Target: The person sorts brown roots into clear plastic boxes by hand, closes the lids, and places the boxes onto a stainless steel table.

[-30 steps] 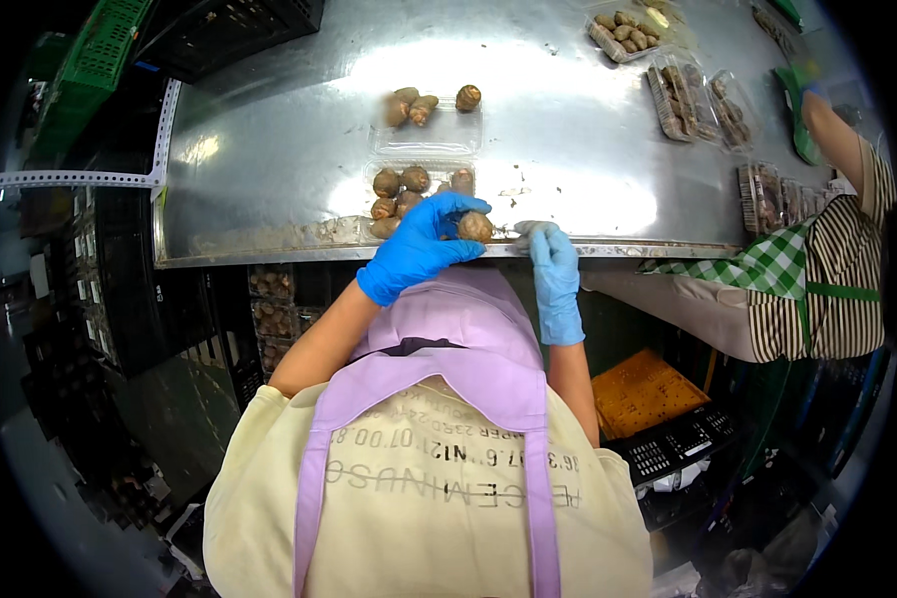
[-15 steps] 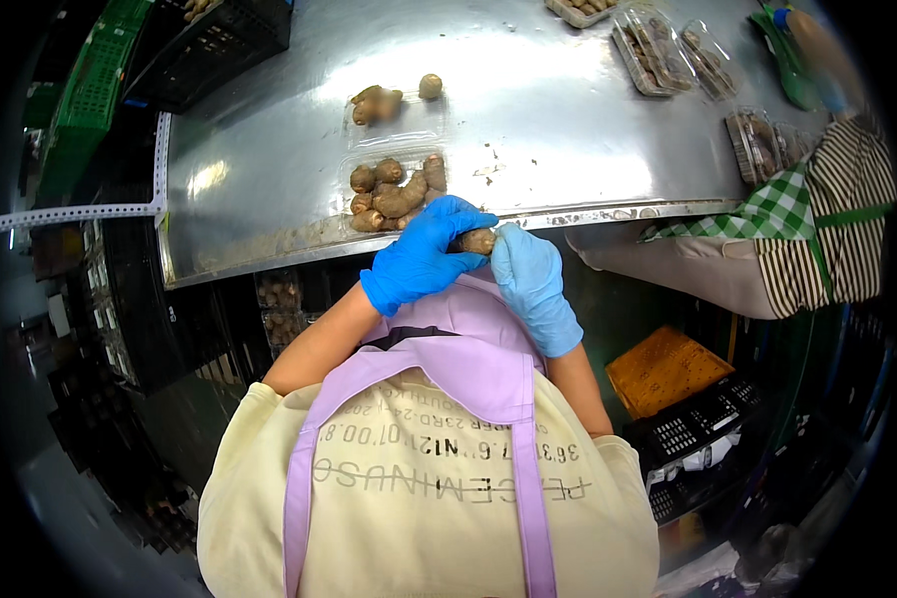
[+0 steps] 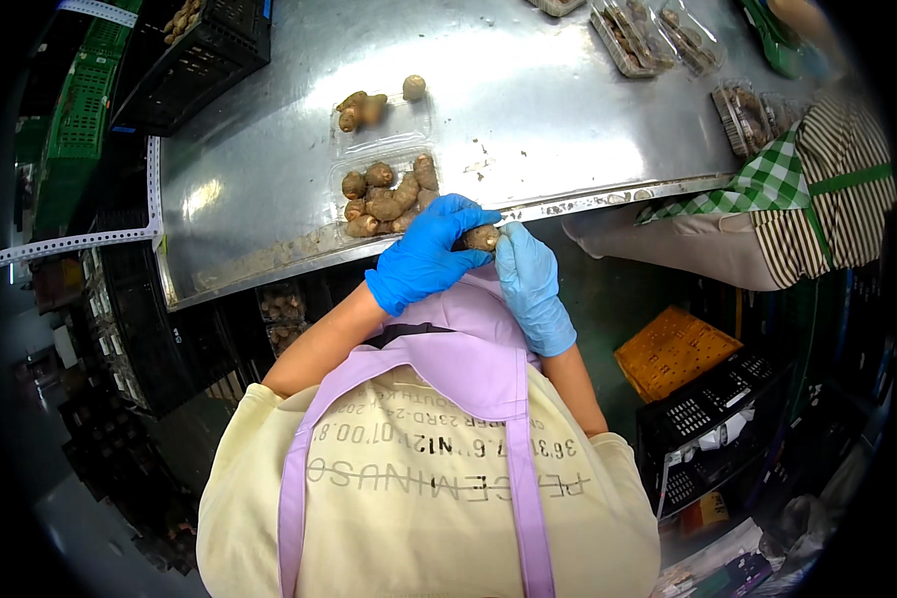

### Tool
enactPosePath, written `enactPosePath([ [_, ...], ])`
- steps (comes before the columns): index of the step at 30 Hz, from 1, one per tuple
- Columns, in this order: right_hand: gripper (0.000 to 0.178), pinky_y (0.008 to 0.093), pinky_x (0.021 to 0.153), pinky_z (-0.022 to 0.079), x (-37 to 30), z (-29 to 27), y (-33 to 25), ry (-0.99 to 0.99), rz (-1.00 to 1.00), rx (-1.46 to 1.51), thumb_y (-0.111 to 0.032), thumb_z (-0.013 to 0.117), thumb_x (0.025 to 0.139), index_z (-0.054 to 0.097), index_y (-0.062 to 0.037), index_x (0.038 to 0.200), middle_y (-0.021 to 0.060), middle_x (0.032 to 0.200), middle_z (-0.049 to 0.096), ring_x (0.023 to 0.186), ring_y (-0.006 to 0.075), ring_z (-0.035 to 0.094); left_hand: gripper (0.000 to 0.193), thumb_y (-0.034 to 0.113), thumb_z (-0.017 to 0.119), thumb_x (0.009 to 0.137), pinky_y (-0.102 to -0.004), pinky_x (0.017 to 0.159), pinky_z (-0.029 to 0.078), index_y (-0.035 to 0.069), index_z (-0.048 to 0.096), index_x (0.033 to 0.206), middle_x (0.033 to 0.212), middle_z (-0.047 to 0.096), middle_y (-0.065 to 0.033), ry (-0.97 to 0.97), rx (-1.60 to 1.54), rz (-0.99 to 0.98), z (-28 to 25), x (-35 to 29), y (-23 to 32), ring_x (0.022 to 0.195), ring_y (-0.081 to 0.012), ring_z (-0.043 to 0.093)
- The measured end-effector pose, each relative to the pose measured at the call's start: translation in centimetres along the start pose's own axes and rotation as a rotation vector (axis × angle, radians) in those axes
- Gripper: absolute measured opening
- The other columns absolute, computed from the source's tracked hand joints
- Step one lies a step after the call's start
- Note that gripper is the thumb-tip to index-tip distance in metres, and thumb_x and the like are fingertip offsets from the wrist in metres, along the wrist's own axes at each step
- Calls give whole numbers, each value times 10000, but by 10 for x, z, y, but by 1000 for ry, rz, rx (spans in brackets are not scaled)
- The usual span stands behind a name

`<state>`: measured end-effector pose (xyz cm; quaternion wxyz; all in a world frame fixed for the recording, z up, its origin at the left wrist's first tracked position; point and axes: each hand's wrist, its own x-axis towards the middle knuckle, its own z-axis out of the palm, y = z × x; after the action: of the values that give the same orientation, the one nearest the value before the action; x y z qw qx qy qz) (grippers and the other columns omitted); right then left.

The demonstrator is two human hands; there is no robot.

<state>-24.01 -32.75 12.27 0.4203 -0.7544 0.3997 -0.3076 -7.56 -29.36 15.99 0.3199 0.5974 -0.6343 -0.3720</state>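
My left hand (image 3: 434,244), in a dark blue glove, is wrapped round a small brown taro root (image 3: 482,238) just off the front edge of the table. Fingertips of my right hand (image 3: 528,284), in a paler blue glove, are pinched at the root's right end; whether they hold anything else is hidden. Beyond my left hand lies an open clear plastic clamshell box (image 3: 337,204) with several taro roots (image 3: 394,204) in one half. In its other half, or on it, sit a few more roots (image 3: 362,110), and a round one (image 3: 414,88) lies by its far corner.
The metal table (image 3: 538,130) has crumbs of dirt on it. Filled clear boxes (image 3: 633,40) stand far right, near a co-worker in a striped top (image 3: 827,179). A black crate (image 3: 204,65) is far left; an orange crate (image 3: 678,349) sits low at right.
The whole view has shifted a little. My hands keep the same hold on the taro root, with its end slightly more exposed between them.
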Motion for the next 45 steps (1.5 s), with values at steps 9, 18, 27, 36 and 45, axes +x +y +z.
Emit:
enactPosePath([
  [9,147,302,655,464,-43,-23,75,-165,367,-23,-162,589,870,544,-64,970,67,778,564,697,181,572,351,300,505,928,-317,758,530,11,573,1114,991,628,-131,-6,-1352,-438,-2,-7,-39,864,-224,628],
  [18,293,296,774,505,-36,-23,63,34,274,-360,-101,585,844,588,-55,1133,104,956,666,863,216,649,331,288,528,914,-300,753,515,22,561,1108,950,618,-143,39,-1278,-457,-10,4,-49,839,-210,619],
  [27,150,243,643,516,13,2,42,47,121,-163,-64,580,864,643,-40,998,90,848,679,697,139,651,476,262,634,832,-363,825,484,6,466,1198,1086,572,-189,400,24,-365,-77,74,-129,960,-275,580],
  [36,180,269,618,511,14,16,45,-80,57,-273,-51,591,841,636,-82,1013,76,796,664,661,173,640,412,220,662,780,-396,877,451,22,557,1126,1077,576,-198,322,458,-236,-80,56,-103,1013,-350,544],
  [45,164,288,605,508,18,19,52,-140,107,-307,-91,577,855,638,-94,1006,83,784,660,652,192,640,404,155,710,702,-394,848,451,65,583,1075,1019,577,-157,-121,367,-157,-84,-22,-113,952,-340,544],
])
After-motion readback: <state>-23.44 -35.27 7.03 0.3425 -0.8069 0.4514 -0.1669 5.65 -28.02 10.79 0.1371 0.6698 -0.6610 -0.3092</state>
